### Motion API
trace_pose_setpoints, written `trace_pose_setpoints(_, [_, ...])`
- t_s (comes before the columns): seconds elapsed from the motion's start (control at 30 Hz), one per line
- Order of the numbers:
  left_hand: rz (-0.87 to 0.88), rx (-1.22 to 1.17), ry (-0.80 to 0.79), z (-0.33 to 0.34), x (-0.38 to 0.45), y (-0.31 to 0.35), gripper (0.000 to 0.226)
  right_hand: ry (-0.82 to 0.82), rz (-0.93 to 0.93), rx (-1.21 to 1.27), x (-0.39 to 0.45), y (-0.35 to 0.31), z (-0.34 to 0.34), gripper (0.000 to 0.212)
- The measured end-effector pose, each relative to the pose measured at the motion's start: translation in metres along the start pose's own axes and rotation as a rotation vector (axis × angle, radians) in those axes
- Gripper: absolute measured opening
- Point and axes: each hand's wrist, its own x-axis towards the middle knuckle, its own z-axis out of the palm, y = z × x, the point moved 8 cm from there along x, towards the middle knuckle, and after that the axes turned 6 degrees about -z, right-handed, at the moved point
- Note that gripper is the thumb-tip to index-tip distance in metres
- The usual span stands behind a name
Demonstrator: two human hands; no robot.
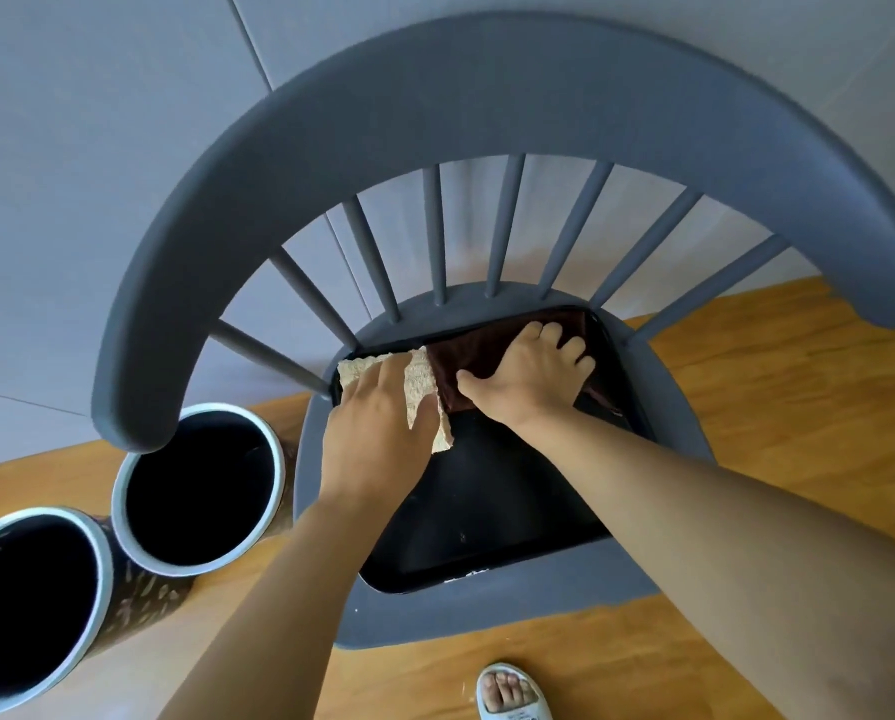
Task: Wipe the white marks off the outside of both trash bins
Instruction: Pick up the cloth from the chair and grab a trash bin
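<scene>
- Hands at work over a black tray [487, 511] on the seat of a grey chair [487, 96]: you are at the cloth-picking step, before any wiping.
- Your left hand [377, 423] lies on a beige cloth [419, 381] at the tray's 11 o'clock corner; whether the fingers pinch it or only press it cannot be told, since the back of the hand hides them.
- Your right hand [533, 376] rests on a dark red cloth [466, 361] at the tray's 1 o'clock corner, fingers spread and fairly straight, thumb out, not closed round it.
- Two bins stand on the wooden floor [772, 407] at 8 o'clock from the chair, rims almost touching: the near bin [34, 605], pale marks showing on its brown side, and the far bin [201, 485].
- Next, by judgement: gather one cloth firmly, lift it clear of the tray, then swing down and left to a bin's outer wall.
</scene>
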Motion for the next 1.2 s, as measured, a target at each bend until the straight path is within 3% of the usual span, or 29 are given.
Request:
trace_pose_setpoints(0.2, [0.041, -0.02, 0.029, -0.017, -0.021, 0.003, 0.049, 0.077, -0.106, 0.122, -0.011, -0.027, -0.003, 0.051])
trace_pose_setpoints(0.3, [0.062, -0.037, 0.048, -0.031, -0.032, -0.009, 0.049, 0.134, -0.144, 0.229, -0.021, -0.033, -0.023, 0.034])
trace_pose_setpoints(0.4, [0.108, -0.089, 0.076, -0.05, -0.049, -0.03, 0.05, 0.364, -0.368, 0.446, -0.061, -0.043, -0.066, 0.027])
trace_pose_setpoints(0.47, [0.147, -0.171, 0.087, -0.059, -0.06, -0.036, 0.051, 0.419, -0.563, 0.591, -0.102, -0.05, -0.089, 0.026])
trace_pose_setpoints(0.6, [0.296, -0.289, 0.118, -0.086, -0.1, -0.068, 0.084, 0.277, -0.887, 0.755, -0.189, -0.09, -0.096, 0.035])
trace_pose_setpoints(0.7, [0.375, -0.297, 0.139, -0.091, -0.13, -0.11, 0.095, 0.159, -0.997, 0.713, -0.226, -0.123, -0.078, 0.024])
trace_pose_setpoints(0.83, [0.34, -0.541, 0.068, -0.079, -0.152, -0.177, 0.083, 0.024, -1.066, 0.767, -0.25, -0.162, -0.04, 0.019])
trace_pose_setpoints(0.9, [0.408, -0.671, 0.041, -0.075, -0.16, -0.198, 0.068, -0.026, -1.092, 0.797, -0.256, -0.178, -0.019, 0.019])
trace_pose_setpoints(1.03, [0.442, -0.801, 0.189, -0.072, -0.165, -0.238, 0.049, -0.111, -1.163, 0.892, -0.271, -0.202, 0.013, 0.022])
trace_pose_setpoints(1.2, [0.439, -0.938, 0.289, -0.07, -0.167, -0.262, 0.046, -0.255, -1.188, 1.106, -0.289, -0.224, 0.044, 0.024])
